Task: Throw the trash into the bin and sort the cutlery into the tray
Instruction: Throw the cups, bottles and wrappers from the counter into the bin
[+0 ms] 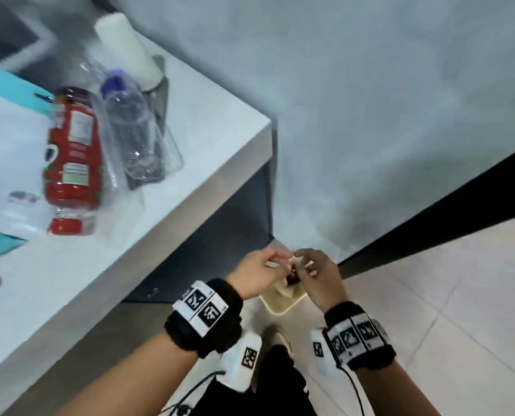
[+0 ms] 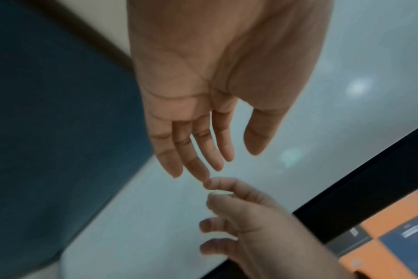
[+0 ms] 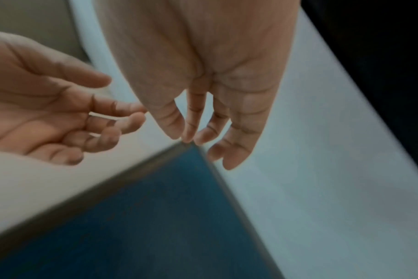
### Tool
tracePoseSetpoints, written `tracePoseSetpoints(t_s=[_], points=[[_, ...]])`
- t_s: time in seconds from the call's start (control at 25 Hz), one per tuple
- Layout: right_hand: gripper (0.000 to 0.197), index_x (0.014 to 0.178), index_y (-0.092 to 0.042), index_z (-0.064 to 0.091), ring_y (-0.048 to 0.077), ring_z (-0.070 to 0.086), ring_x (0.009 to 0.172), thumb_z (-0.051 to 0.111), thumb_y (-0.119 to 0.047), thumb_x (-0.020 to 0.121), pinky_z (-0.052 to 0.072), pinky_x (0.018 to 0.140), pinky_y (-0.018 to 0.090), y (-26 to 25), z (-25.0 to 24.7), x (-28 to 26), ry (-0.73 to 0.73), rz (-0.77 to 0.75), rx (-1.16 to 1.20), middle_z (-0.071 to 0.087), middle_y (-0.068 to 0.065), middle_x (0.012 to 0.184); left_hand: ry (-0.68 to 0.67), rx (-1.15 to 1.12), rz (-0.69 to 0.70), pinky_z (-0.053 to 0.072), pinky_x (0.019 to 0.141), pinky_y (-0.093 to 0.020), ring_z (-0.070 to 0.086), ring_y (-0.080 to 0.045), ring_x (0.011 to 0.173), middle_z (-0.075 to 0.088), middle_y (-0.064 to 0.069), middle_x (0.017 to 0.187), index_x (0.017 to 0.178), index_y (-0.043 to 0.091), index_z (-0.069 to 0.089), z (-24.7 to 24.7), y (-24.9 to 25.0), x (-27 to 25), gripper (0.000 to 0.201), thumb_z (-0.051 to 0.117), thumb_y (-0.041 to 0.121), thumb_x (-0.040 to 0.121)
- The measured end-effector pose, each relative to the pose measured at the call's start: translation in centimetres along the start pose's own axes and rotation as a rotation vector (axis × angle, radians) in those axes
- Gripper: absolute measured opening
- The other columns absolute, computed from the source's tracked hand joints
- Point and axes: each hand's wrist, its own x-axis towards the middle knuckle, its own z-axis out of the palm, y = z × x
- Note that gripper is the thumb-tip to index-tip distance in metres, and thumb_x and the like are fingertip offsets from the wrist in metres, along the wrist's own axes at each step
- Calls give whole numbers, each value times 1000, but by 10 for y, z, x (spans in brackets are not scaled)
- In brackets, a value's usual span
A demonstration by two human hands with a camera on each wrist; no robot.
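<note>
Hovering over the bin (image 1: 283, 304), both hands met fingertip to fingertip. Left hand (image 1: 257, 276) had its fingers nearly straight and relaxed in its wrist view, palm empty. Right hand (image 1: 318, 276) had fingers loosely curled, thumb and forefinger close together; head view showed a small pale scrap (image 1: 295, 260) between the two hands, too blurred to tell which hand gripped it, or whether either did. The bin sat directly below the hands, on the floor (image 1: 430, 295), tucked against the counter's corner and the wall.

Left to right on the white counter (image 1: 214, 139): a red-labelled bottle (image 1: 71, 163), a clear bottle with a blue cap (image 1: 130, 124), then a white cylinder (image 1: 127, 46) at the back, near the wall. Pale grey wall (image 1: 370, 100) behind, black baseboard strip (image 1: 445, 217) to the right, light floor tiles.

The bin looked cream, with rounded corners and an open top, with pale and dark-red bits inside, detail smeared by motion blur.
</note>
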Motion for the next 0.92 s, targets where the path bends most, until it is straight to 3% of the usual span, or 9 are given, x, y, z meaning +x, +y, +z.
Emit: tracePoseSetpoints(t_s=[0.08, 0.2, 0.28, 0.36, 0.48, 0.56, 0.64, 0.76, 0.92], points=[[25, 104, -10, 66, 3, 55, 71, 57, -6, 81, 41, 67, 4, -57, -20, -15, -1, -200, 15, 60, 7, 91, 75, -9, 120, 46, 73, -8, 57, -3, 79, 60, 15, 86, 105, 21, 61, -29, 41, -52, 22, 59, 7, 88], [22, 99, -22, 63, 5, 53, 70, 55, -15, 79, 45, 64, 9, -137, -37, -23, -55, -386, 126, 58, 8, 89, 341, -118, 251, 42, 54, -4, 54, -3, 69, 60, 10, 81, 94, 27, 62, -82, 89, -115, 21, 58, 7, 89], [23, 96, -27, 61, 7, 52, 66, 58, -9, 82, 44, 65, 7, -183, -38, -15, -78, -467, 115, 58, 8, 91, 587, -181, 270, 42, 50, -5, 53, -8, 66, 60, 6, 79, 93, 24, 64, -121, 102, -139, 18, 58, 8, 89], [24, 99, -20, 64, 10, 53, 69, 58, -4, 83, 45, 70, 10, -224, -30, -2, -72, -536, 75, 56, 6, 95, 833, -156, 237, 51, 68, -17, 56, -16, 76, 66, -1, 90, 101, 19, 66, -159, 101, -146, 19, 58, 9, 87], [26, 113, -10, 60, 17, 53, 89, 57, -13, 87, 47, 88, 29, -270, -7, 18, -69, -557, -8, 53, 8, 106, 1085, 109, 54, 44, 101, -37, 58, -30, 109, 58, -14, 126, 121, 18, 60, -199, 83, -138, 37, 57, 18, 84], [37, 125, -11, 51, 24, 52, 108, 55, -22, 90, 42, 100, 35, -293, 14, 29, -80, -507, -84, 49, 14, 123, 1048, 228, -98, 42, 105, -45, 51, -38, 119, 46, -18, 134, 132, 23, 48, -215, 66, -133, 53, 58, 25, 81], [47, 133, -17, 44, 32, 45, 123, 54, -30, 89, 37, 106, 38, -307, 35, 39, -113, -446, -142, 41, 17, 134, 950, 230, -198, 50, 94, -51, 55, -40, 113, 42, -17, 132, 136, 28, 38, -223, 52, -125, 68, 64, 33, 73], [62, 141, -31, 31, 38, 44, 126, 56, -40, 85, 37, 108, 42, -313, 61, 51, -153, -337, -227, 36, 17, 139, 851, 203, -236, 58, 82, -46, 65, -35, 97, 54, -13, 122, 139, 26, 29, -225, 40, -120, 86, 69, 36, 64], [71, 145, -31, 20, 37, 49, 122, 57, -34, 84, 42, 105, 39, -310, 74, 55, -184, -260, -217, 45, 22, 135, 858, 165, -208, 56, 87, -42, 63, -32, 104, 61, -14, 122, 143, 16, 25, -228, 30, -116, 86, 71, 27, 71]])
